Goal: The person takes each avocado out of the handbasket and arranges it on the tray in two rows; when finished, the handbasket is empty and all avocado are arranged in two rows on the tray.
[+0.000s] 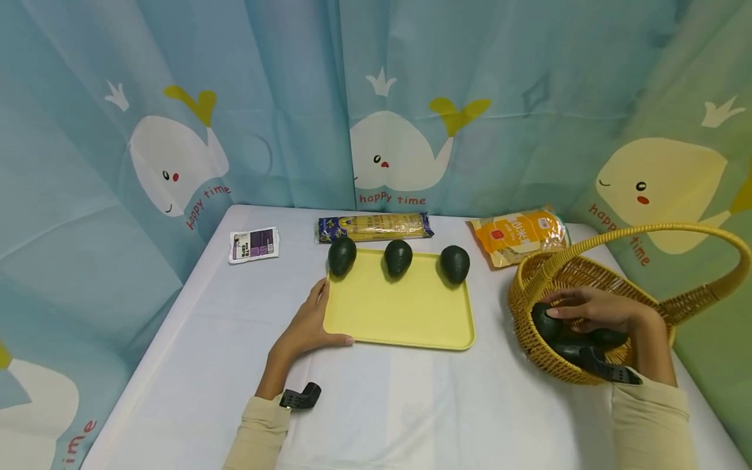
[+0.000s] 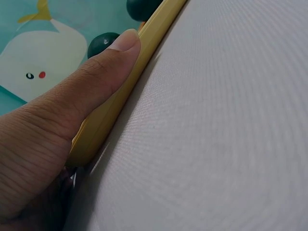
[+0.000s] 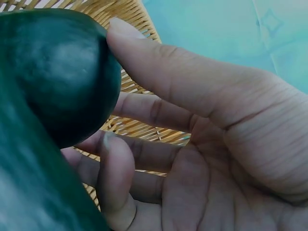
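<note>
My left hand [image 1: 308, 324] holds the near left corner of a yellow tray [image 1: 399, 313], fingers at its left side and thumb along the front rim. The left wrist view shows the thumb [image 2: 103, 67] pressed to the tray's edge. Three dark green avocados [image 1: 398, 258] stand spaced in a row along the tray's far side. Inside a wicker basket [image 1: 537, 349], my right hand [image 1: 599, 308] grips another avocado [image 3: 67, 72] between thumb and fingers. More dark green produce [image 1: 572, 349] lies beneath that hand, partly hidden by the wrist strap.
Behind the tray lies a long pack of noodles [image 1: 376, 228]. An orange food bag [image 1: 521, 236] sits behind the basket, whose tall handle [image 1: 652, 228] arches over it. A small white and purple packet [image 1: 254, 245] is at the back left. Curtains [image 1: 294, 98] enclose the table.
</note>
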`<control>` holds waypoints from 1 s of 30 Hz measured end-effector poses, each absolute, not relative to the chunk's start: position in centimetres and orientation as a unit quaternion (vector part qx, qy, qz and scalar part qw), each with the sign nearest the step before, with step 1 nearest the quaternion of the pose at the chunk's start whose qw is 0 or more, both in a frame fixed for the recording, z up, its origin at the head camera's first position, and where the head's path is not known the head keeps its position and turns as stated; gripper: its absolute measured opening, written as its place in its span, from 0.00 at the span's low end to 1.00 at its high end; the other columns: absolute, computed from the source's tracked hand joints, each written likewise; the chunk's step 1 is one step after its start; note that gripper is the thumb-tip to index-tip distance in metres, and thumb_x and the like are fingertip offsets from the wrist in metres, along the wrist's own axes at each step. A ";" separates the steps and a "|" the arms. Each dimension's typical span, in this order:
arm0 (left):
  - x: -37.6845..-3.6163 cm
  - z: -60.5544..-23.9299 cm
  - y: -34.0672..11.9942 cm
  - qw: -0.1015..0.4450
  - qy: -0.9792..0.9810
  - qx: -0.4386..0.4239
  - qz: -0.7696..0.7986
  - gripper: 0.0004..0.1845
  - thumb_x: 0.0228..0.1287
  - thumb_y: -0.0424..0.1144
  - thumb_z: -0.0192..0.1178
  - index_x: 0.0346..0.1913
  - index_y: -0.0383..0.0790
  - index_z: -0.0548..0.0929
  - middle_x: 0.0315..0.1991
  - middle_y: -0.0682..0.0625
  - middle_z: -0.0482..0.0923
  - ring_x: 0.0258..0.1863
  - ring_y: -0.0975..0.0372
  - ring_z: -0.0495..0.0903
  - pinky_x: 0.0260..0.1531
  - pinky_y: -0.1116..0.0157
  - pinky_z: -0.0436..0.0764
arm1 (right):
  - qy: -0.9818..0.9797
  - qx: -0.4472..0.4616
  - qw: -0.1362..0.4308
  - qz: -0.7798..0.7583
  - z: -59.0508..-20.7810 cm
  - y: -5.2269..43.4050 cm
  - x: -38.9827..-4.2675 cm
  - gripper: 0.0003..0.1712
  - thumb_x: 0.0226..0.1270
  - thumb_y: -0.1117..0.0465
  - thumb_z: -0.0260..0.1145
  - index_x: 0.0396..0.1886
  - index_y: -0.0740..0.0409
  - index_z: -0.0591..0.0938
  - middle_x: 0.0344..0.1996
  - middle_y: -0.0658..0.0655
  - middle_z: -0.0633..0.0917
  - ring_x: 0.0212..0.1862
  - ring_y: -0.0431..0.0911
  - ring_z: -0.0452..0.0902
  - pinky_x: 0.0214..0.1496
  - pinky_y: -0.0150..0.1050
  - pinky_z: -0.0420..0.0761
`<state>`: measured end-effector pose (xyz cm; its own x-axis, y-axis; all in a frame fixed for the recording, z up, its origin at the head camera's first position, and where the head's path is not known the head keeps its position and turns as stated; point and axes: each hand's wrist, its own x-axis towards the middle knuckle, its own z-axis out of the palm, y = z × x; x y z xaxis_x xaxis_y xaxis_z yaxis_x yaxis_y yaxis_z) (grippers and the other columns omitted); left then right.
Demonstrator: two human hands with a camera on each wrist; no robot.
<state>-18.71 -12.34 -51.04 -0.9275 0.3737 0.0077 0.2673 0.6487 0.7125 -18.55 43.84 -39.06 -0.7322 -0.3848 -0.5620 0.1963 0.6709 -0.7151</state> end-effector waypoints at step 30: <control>-18.6 -50.9 -12.4 0.074 0.908 0.179 0.371 0.74 0.38 0.64 0.76 0.78 0.38 0.37 0.79 0.42 0.35 0.75 0.43 0.51 0.70 0.45 0.62 | 0.853 -0.061 0.364 -0.368 -39.8 43.3 -18.2 0.41 0.71 0.54 0.61 0.70 0.79 0.57 0.69 0.83 0.54 0.63 0.62 0.68 0.51 0.44 0.81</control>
<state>-18.61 -12.43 -50.89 -0.9251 0.3797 -0.0025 0.2696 0.6614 0.6999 -18.23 43.29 -39.78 -0.7278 -0.3719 -0.5762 0.1640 0.7214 -0.6728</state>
